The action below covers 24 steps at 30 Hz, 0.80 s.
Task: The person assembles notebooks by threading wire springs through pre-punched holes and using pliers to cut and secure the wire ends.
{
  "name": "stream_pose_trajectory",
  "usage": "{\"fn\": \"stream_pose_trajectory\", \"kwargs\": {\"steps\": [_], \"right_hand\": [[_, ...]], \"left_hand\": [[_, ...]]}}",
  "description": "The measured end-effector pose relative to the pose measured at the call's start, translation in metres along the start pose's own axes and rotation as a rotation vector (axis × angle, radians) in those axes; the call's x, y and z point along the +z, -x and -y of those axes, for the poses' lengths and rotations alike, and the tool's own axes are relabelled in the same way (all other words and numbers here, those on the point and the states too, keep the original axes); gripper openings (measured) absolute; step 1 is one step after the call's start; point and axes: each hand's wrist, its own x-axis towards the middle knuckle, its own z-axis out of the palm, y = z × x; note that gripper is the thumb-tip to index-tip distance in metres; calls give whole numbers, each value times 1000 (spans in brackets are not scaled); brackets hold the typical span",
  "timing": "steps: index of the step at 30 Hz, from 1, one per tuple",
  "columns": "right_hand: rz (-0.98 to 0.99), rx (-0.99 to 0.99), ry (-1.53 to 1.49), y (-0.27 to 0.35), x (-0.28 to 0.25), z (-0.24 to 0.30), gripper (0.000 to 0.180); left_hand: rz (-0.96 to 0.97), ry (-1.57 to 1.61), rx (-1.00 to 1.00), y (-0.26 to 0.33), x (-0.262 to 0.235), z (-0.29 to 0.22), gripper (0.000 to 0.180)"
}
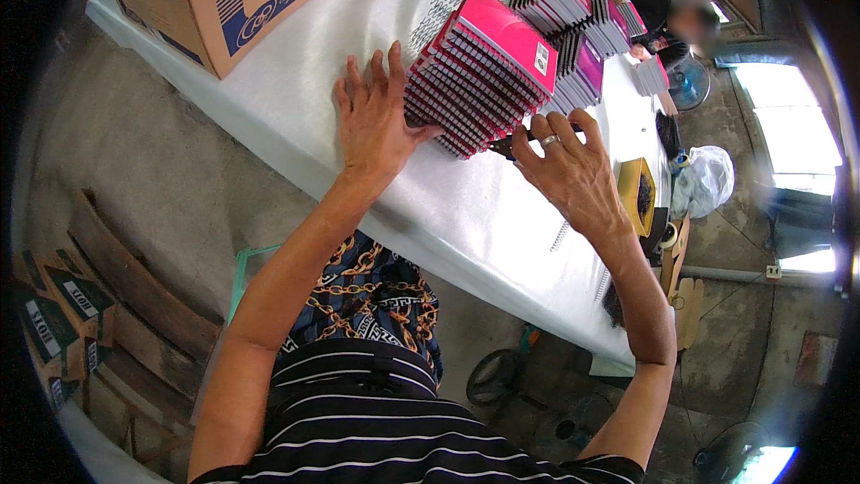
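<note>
A tall stack of spiral notebooks point(511, 31) with pink covers stands on the table, its coil-bound edges facing me. My left hand point(376, 121) is at the left side of the stack, fingers spread, with the thumb against the coils near the bottom. My right hand point(573, 170) grips a small dark tool that looks like pliers point(502, 145). The tool's tip is at the lower right corner of the stack, by the coil ends. Most of its handle is hidden by my fingers.
Loose wire coils point(443, 4) lie behind the stack. More notebook piles point(551, 0) stand beyond, near another person point(658, 22). A brown carton point(193, 18) sits at the far left. Right of my hand are a yellow box point(636, 193) and a plastic bag point(703, 181).
</note>
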Motion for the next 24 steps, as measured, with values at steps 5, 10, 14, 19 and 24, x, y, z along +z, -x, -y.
{"fn": "stream_pose_trajectory", "kwargs": {"steps": [5, 10, 14, 19, 24], "right_hand": [[-61, -140, 45, -3, 10, -12, 22], [180, 24, 115, -3, 8, 16, 19], [264, 142, 51, -9, 0, 25, 24], [6, 22, -31, 9, -3, -19, 19], [-63, -112, 64, 4, 6, -26, 22]], "left_hand": [[5, -4, -13, 0, 1, 0, 123], [25, -8, -22, 0, 0, -1, 124], [23, 0, -24, 0, -2, 1, 124], [6, -2, -11, 1, -1, -1, 123], [-13, -6, 6, 2, 0, 2, 121]]}}
